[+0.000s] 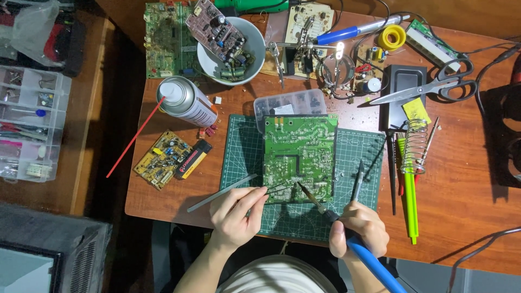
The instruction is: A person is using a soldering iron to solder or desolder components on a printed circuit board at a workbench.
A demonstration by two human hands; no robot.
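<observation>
A green circuit board (300,154) lies solder side up on a green cutting mat (241,152). My left hand (236,214) pinches metal tweezers (274,189) whose tips rest on the board's near edge. My right hand (358,228) grips a blue-handled soldering iron (372,259); its tip (300,186) touches the board close to the tweezer tips. A thin grey metal strip (220,193) lies slantwise on the mat beside my left hand.
A spray can (187,101) with a red straw, a small yellow board (163,158), a white bowl (254,57) holding a board, a clear parts box (290,103), scissors (434,87), a solder spool (392,37), an iron stand (415,146) and green pens (408,190) surround the mat.
</observation>
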